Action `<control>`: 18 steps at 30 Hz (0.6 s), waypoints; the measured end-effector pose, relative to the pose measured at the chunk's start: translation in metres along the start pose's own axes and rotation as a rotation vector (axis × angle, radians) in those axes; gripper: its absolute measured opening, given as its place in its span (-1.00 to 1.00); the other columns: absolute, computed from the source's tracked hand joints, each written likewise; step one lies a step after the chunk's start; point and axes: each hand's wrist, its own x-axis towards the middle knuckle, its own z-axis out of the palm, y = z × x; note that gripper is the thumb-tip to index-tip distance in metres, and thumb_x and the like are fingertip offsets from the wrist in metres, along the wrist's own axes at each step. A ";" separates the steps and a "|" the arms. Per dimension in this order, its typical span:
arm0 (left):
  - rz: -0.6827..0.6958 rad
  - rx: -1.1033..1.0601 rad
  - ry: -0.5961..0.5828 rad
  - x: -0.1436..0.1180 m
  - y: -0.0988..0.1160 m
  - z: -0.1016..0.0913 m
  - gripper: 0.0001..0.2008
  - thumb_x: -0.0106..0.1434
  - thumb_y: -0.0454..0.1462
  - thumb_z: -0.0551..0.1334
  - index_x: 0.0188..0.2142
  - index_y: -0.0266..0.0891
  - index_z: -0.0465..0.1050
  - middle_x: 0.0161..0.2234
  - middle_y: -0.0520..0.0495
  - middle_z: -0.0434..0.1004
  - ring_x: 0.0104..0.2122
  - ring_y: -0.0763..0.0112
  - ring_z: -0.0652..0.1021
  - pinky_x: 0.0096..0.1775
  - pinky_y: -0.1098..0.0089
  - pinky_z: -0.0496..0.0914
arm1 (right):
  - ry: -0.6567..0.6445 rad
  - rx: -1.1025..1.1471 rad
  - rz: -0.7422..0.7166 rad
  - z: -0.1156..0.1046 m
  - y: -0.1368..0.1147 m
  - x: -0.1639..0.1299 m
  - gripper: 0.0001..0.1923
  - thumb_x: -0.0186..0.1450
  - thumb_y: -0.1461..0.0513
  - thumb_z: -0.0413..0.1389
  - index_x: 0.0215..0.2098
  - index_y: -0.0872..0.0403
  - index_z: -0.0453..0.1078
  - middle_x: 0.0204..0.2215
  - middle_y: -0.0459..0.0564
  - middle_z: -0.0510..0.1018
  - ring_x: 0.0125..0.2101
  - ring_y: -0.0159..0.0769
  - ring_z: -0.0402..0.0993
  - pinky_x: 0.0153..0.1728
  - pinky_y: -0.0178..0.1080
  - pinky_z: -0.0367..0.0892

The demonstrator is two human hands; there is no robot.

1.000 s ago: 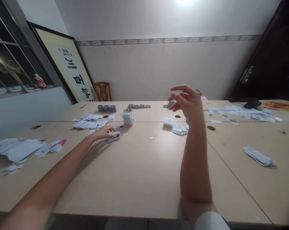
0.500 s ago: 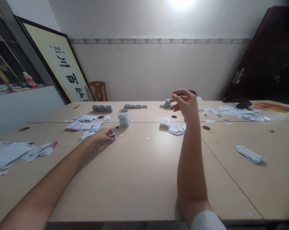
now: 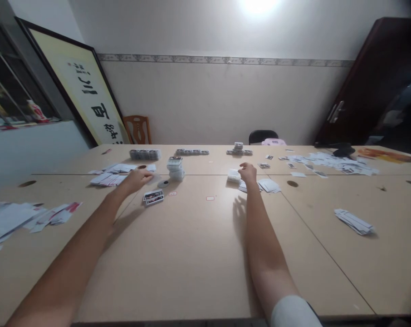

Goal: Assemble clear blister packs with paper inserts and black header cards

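My left hand hovers over white paper slips at the left, its fingers drawn together. A faint, clear-looking smear shows at the fingertips, too blurred to name. Close by are a round dark-centred disc and a tall stack of small packs. Nearer me lies a small pile of printed cards, with no hand on it. My right hand is bent over the right side of a whitish stack, fingers curved and apart. Whether it touches the stack I cannot tell. White slips lie beneath and beside that wrist.
Rows of packs line the far side. Loose papers spread at the far right, with a bundle of slips nearer. More papers lie at left. Two small red-edged labels, one a label mid-table, lie flat. Chairs stand beyond.
My left hand has let go of the printed cards and moved up and left. My right hand has come down from the air to the whitish stack.
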 end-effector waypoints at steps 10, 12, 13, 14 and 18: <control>0.337 -0.683 0.973 -0.033 0.105 -0.069 -0.75 -0.03 -0.16 0.37 -0.49 -0.27 0.38 -0.54 0.09 0.36 -0.45 0.46 0.42 -0.43 0.42 0.23 | -0.011 -0.192 -0.140 0.042 0.045 0.003 -0.68 0.42 0.16 0.17 0.10 0.10 0.41 0.09 0.09 0.48 0.02 -0.12 0.49 0.02 0.03 0.45; 0.321 -0.788 0.795 -0.048 0.122 -0.060 -0.77 0.04 -0.16 0.37 -0.38 -0.24 0.46 -0.45 0.09 0.47 -0.28 0.37 0.53 -0.37 0.38 0.27 | 0.000 -0.223 -0.155 0.047 0.048 0.004 -0.67 0.42 0.16 0.17 0.11 0.10 0.40 0.10 0.10 0.48 0.03 -0.12 0.48 0.02 0.03 0.45; 0.287 -0.802 0.755 -0.054 0.127 -0.054 -0.78 0.04 -0.15 0.38 -0.41 -0.23 0.45 -0.46 0.09 0.48 -0.26 0.34 0.55 -0.38 0.38 0.26 | 0.007 -0.239 -0.161 0.050 0.049 0.004 -0.67 0.42 0.16 0.17 0.11 0.09 0.40 0.10 0.10 0.48 0.03 -0.12 0.48 0.03 0.03 0.45; 0.261 -0.805 0.735 -0.057 0.132 -0.049 -0.75 0.02 -0.14 0.39 -0.46 -0.24 0.43 -0.49 0.08 0.48 -0.27 0.32 0.56 -0.41 0.39 0.24 | 0.016 -0.254 -0.166 0.052 0.050 0.004 -0.67 0.43 0.15 0.17 0.11 0.09 0.40 0.10 0.10 0.47 0.03 -0.12 0.48 0.03 0.03 0.45; 0.274 -0.857 0.567 -0.054 0.138 -0.032 -0.72 -0.04 -0.16 0.44 -0.39 -0.28 0.54 -0.48 0.07 0.53 -0.42 0.43 0.51 -0.40 0.37 0.31 | 0.050 -0.303 -0.192 0.061 0.052 0.003 -0.68 0.43 0.14 0.16 0.10 0.09 0.41 0.09 0.10 0.48 0.03 -0.11 0.47 0.04 0.05 0.43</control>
